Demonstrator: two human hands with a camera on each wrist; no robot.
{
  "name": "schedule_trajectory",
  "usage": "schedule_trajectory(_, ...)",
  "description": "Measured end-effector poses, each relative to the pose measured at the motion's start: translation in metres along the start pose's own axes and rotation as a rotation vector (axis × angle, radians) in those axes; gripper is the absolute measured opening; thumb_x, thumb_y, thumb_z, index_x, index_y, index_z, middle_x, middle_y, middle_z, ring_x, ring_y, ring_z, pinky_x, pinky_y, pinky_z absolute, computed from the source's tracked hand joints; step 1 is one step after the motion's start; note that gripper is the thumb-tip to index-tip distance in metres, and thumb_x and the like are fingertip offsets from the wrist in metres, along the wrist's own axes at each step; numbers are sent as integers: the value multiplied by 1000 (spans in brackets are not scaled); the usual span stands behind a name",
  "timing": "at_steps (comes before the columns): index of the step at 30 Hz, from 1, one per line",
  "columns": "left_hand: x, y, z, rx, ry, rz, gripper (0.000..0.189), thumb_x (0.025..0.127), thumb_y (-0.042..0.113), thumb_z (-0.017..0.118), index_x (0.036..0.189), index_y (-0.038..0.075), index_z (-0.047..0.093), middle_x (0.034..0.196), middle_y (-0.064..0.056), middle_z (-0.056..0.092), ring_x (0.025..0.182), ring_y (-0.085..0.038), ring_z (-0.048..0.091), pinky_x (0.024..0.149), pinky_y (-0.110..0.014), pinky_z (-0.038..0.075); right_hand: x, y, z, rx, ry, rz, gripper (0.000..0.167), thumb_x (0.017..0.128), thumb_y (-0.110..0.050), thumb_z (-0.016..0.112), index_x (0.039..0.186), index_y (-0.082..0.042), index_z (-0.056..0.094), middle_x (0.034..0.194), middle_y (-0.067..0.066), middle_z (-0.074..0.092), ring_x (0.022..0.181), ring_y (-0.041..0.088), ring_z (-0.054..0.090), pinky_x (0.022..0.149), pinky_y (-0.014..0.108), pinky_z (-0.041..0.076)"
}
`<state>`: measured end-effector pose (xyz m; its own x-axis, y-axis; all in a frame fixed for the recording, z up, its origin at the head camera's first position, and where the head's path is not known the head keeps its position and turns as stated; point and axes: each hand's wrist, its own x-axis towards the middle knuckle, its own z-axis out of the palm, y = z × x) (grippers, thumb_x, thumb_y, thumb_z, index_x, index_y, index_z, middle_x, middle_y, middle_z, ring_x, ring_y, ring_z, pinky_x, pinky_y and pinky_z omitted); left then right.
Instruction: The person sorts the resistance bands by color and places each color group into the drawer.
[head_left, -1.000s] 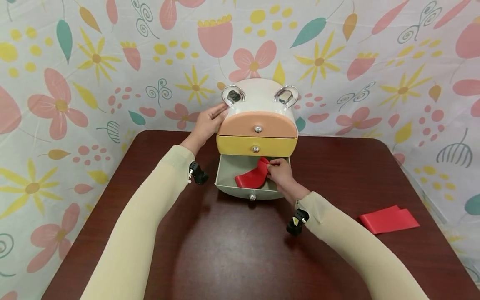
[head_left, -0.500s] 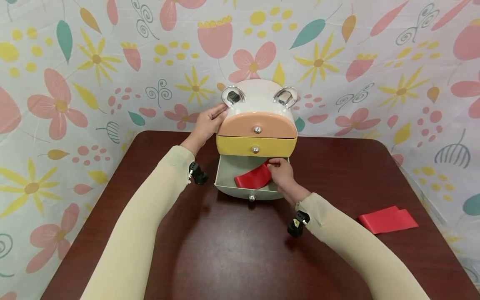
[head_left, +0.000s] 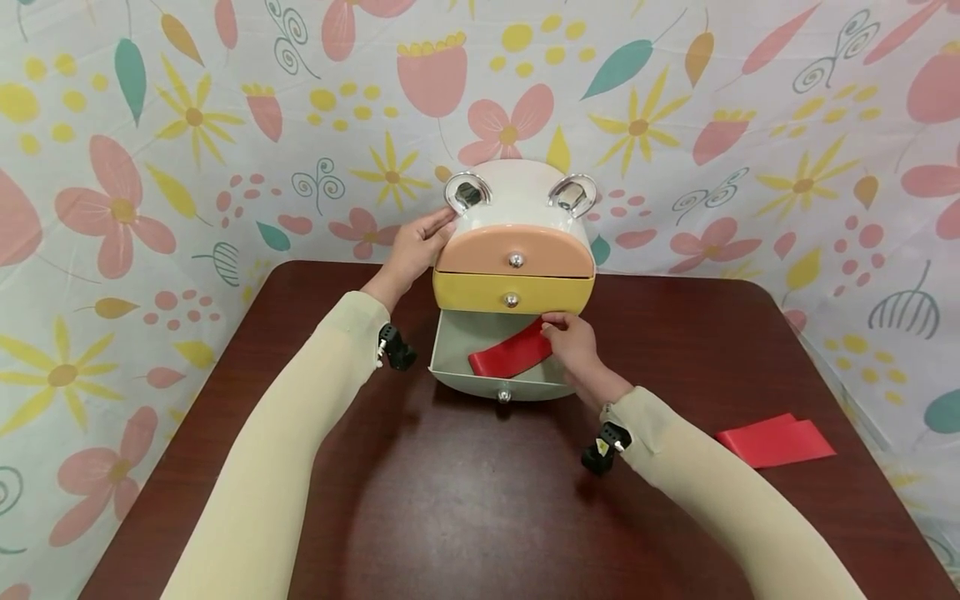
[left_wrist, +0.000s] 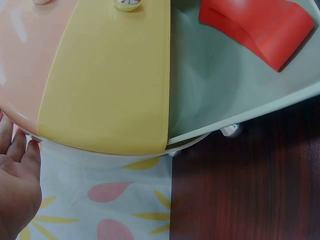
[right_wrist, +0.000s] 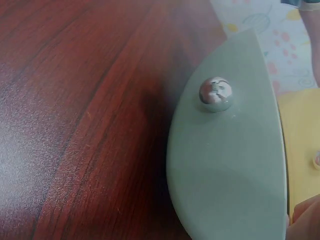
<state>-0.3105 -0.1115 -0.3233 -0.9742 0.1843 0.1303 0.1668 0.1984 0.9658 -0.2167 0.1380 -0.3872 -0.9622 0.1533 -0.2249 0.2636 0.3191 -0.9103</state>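
A small chest of drawers [head_left: 517, 192] shaped like an animal's head, with silver-rimmed ears, stands on the table. Its bottom green drawer [head_left: 457, 342] is pulled out. In it lies a flat, smooth red band [head_left: 506, 356], also seen in the left wrist view as a red band [left_wrist: 265, 30]. My right hand [head_left: 576, 343] pinches the band's right end between thumb and fingers at the drawer's right side. My left hand [head_left: 411, 254] touches the chest's left side below the ear, its fingers extended; in the left wrist view that hand [left_wrist: 20, 185] shows at the edge.
A second red band [head_left: 776, 440], folded flat, lies on the brown table [head_left: 465, 500] to the right. The yellow drawer [head_left: 472, 292] and orange drawer [head_left: 480, 250] are closed. A patterned cloth [head_left: 300, 125] hangs close behind the chest.
My right hand has moved slightly right, drawing the red band's end with it. The band's raised fold has flattened into a longer strip. The left hand stays in place.
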Motion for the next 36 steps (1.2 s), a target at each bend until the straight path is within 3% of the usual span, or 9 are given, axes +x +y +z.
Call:
schedule_trajectory(2,0,0,0,6,-2,3,48,108,20,53,153,7,48,158,-11,50,149,-21,46,120,-35,44,-1,-2,-1,48,-4,26,34,106,-12,52,133,7,60,126,21,63,112,28,65,97,33,58)
schedule_trajectory(5,0,1,0,4,-3,8,47,108,19,53,153,6,48,158,-11,50,149,-21,46,120,-34,44,1,-2,-2,98,-21,62,38,107,-13,51,139,6,57,134,22,61,120,29,64,112,41,52)
schedule_trajectory(11,0,1,0,1,-3,15,47,108,18,53,153,6,48,157,-12,50,149,-22,46,121,-34,43,2,-3,-4,152,-47,84,40,107,-14,52,142,7,54,130,17,59,110,21,65,115,44,50)
schedule_trajectory(16,0,0,0,-1,4,3,47,108,19,53,153,6,48,157,-12,50,148,-21,47,120,-35,44,0,-4,-10,193,-74,81,38,106,-16,54,138,6,55,117,5,57,100,12,64,111,38,54)
schedule_trajectory(21,-1,1,0,-3,8,3,47,108,20,53,153,7,49,156,-11,51,148,-22,47,120,-36,44,-2,-5,-17,249,-87,79,27,105,-17,56,125,1,59,111,2,61,89,5,65,95,24,60)
schedule_trajectory(26,0,0,0,10,6,6,47,108,21,53,153,8,49,157,-11,51,149,-20,46,121,-34,43,-9,-4,-27,297,-105,52,20,105,-19,57,119,-4,58,105,-4,63,84,0,68,92,23,61)
schedule_trajectory(36,0,0,0,27,7,24,46,108,20,53,152,7,49,156,-11,51,148,-21,47,120,-34,44,-25,8,-56,153,-84,-90,33,105,-21,57,129,1,54,98,-14,63,90,-3,66,83,15,58)
